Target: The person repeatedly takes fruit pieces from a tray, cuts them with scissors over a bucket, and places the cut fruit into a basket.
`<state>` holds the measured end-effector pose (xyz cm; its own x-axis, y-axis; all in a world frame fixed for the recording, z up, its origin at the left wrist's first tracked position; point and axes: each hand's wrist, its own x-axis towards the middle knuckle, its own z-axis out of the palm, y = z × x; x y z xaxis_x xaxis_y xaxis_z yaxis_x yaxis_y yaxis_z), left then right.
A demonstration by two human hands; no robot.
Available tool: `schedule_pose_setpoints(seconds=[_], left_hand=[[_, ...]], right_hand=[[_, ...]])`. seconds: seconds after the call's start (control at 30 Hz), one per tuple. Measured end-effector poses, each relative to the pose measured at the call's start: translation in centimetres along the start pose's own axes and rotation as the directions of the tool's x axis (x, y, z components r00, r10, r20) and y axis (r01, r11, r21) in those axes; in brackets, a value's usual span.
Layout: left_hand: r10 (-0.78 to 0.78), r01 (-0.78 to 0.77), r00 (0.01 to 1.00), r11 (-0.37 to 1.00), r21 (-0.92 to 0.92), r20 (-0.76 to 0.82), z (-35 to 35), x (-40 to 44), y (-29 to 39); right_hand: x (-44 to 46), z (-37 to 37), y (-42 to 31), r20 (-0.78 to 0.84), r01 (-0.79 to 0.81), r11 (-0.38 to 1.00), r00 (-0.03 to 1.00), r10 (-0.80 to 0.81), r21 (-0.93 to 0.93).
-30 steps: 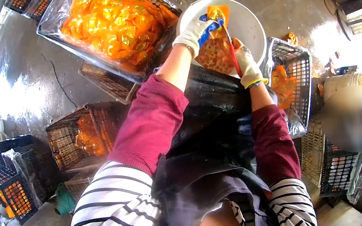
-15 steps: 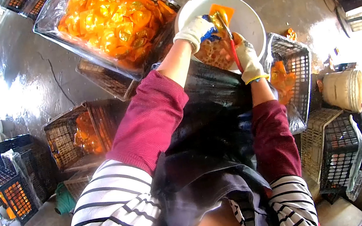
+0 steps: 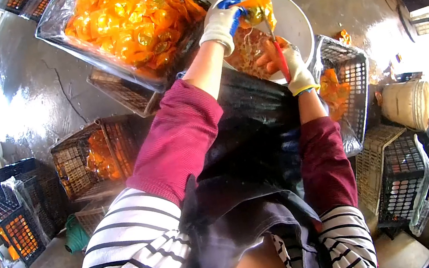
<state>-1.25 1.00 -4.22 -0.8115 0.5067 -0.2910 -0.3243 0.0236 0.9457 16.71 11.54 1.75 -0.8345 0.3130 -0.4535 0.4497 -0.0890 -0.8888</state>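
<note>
My left hand [image 3: 223,24], in a white glove with blue fingers, pinches a shiny orange and gold plastic packet [image 3: 260,8] above a white bucket [image 3: 295,24]. Red-handled scissors [image 3: 281,60] are in my right hand [image 3: 292,64], whose glove leaves the fingertips bare. Their blades point up against the packet, and I cannot tell if they are spread. Pinkish-brown wet contents [image 3: 244,58] lie in the bucket beneath both hands.
A plastic-lined crate heaped with orange packets [image 3: 134,28] stands at upper left. Right of the bucket, another lined crate [image 3: 356,82] holds some orange packets. Stacked crates [image 3: 404,181] and a cream bucket [image 3: 407,104] stand farther right. A tipped crate [image 3: 74,163] lies at left.
My left hand has moved up and slightly left, lifting the packet, which now looks tilted and bent. My right hand with the scissors has shifted a little right, its fingers more spread.
</note>
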Motion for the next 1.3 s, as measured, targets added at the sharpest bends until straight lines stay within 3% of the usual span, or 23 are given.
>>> schedule_pose_setpoints(seconds=[0.07, 0.13, 0.17, 0.27, 0.3, 0.4, 0.47, 0.6, 0.63, 0.67, 0.7, 0.73, 0.77, 0.8, 0.87, 0.9, 0.93, 0.97, 1.0, 1.07, 1.17, 1.27, 1.3], left_hand=[[-0.123, 0.207, 0.974, 0.82, -0.534, 0.188, 1.4, -3.1, 2.1], [0.052, 0.088, 0.971, 0.829, -0.552, 0.232, 2.8, -4.1, 1.9], [0.021, 0.111, 0.972, 0.838, -0.534, 0.235, 2.8, -3.9, 1.7], [-0.078, 0.191, 0.966, 0.856, -0.48, 0.245, 2.5, -2.5, 0.4], [0.0, 0.072, 0.985, 0.911, -0.406, 0.174, 2.6, -1.8, -0.5], [-0.096, 0.08, 0.989, 0.986, 0.147, 0.111, 2.4, -3.0, 1.3], [0.014, -0.025, 0.999, 0.97, 0.24, 0.048, 2.2, 1.7, -4.1], [0.004, -0.036, 0.995, 0.952, 0.305, 0.105, 3.9, 1.6, -3.4], [0.001, -0.047, 0.985, 0.964, 0.262, 0.175, 4.4, 1.0, -2.3], [-0.048, 0.032, 0.961, 0.997, 0.065, 0.273, 5.4, -1.6, 1.1], [-0.096, 0.148, 0.925, 0.982, -0.115, 0.368, 6.3, -4.4, 4.6], [-0.207, 0.213, 0.937, 0.977, 0.013, 0.28, 7.4, -5.8, 7.2], [-0.08, 0.041, 0.947, 0.991, 0.131, 0.31, 7.7, -4.7, 7.4], [0.039, -0.129, 0.941, 0.96, 0.248, 0.337, 7.1, -3.7, 7.7], [0.329, -0.473, 0.878, 0.712, 0.52, 0.348, 4.5, -4.1, 8.6], [0.446, -0.569, 0.817, 0.522, 0.636, 0.365, 3.0, -3.0, 8.2], [0.747, -0.699, 0.357, -0.185, 0.691, 0.561, -0.1, 1.5, 5.0], [0.651, -0.615, 0.645, 0.131, 0.777, 0.401, -2.6, 0.8, 5.8], [0.455, -0.429, 0.862, 0.424, 0.798, 0.222, -5.6, -0.8, 6.9], [0.22, -0.008, 0.956, 0.679, 0.734, -0.192, -11.4, -3.6, 9.4], [0.442, 0.176, 0.802, 0.467, 0.866, -0.402, -20.1, -5.0, 11.5], [0.587, 0.442, 0.682, 0.145, 0.885, -0.437, -27.0, -4.5, 13.9], [0.506, 0.449, 0.731, 0.147, 0.881, -0.457, -29.1, -3.7, 14.4]], right_hand=[[0.5, 0.4, 0.5, -0.041, 0.042, 0.996, 0.998, -0.039, 0.077], [1.0, 0.7, 0.7, -0.018, 0.066, 0.982, 0.998, -0.064, 0.176], [0.6, 1.0, 0.6, -0.029, 0.115, 0.974, 0.993, -0.112, 0.192], [-0.4, 0.9, -0.6, 0.012, 0.006, 0.991, 1.0, -0.008, 0.135], [-0.6, 0.9, -0.8, 0.013, -0.029, 0.99, 1.0, 0.028, 0.14], [-1.2, 0.7, -1.1, 0.041, -0.075, 0.981, 0.997, 0.069, 0.177], [-1.5, 0.1, -1.1, 0.093, -0.038, 0.974, 0.996, 0.017, 0.222], [-1.5, -1.1, 0.5, 0.096, -0.062, 0.934, 0.995, 0.03, 0.353], [-1.8, -1.6, 0.3, 0.095, -0.083, 0.916, 0.994, 0.049, 0.394], [-2.1, -2.2, 0.2, 0.099, -0.104, 0.896, 0.993, 0.067, 0.432], [-1.1, -3.4, 1.7, 0.071, 0.021, 0.874, 0.995, -0.064, 0.486], [-1.7, -3.8, 2.1, -0.016, 0.217, 0.794, 0.967, -0.253, 0.567], [-2.5, -4.2, 2.6, -0.102, 0.392, 0.668, 0.897, -0.43, 0.633], [-2.2, -4.9, 2.9, -0.256, 0.465, 0.622, 0.88, -0.4, 0.63], [-0.7, -8.7, 5.4, -0.066, 0.359, 0.394, 0.804, -0.591, 0.846], [-1.6, -8.4, 4.7, -0.236, 0.321, 0.182, 0.896, -0.375, 0.929], [-2.3, -8.4, 4.3, -0.247, 0.312, 0.123, 0.894, -0.373, 0.942], [-2.2, -8.3, 4.1, -0.275, 0.31, 0.055, 0.9, -0.337, 0.949], [-1.3, -9.2, 5.2, -0.193, 0.234, 0.044, 0.881, -0.432, 0.971], [-0.4, -9.6, 6.1, -0.148, 0.231, 0.123, 0.868, -0.474, 0.965], [-0.8, -8.7, 5.0, -0.062, 0.165, 0.172, 0.872, -0.485, 0.971], [0.5, -8.7, 4.7, -0.086, 0.175, 0.192, 0.913, -0.399, 0.966], [1.0, -8.5, 4.8, -0.067, 0.173, 0.221, 0.906, -0.418, 0.96]])
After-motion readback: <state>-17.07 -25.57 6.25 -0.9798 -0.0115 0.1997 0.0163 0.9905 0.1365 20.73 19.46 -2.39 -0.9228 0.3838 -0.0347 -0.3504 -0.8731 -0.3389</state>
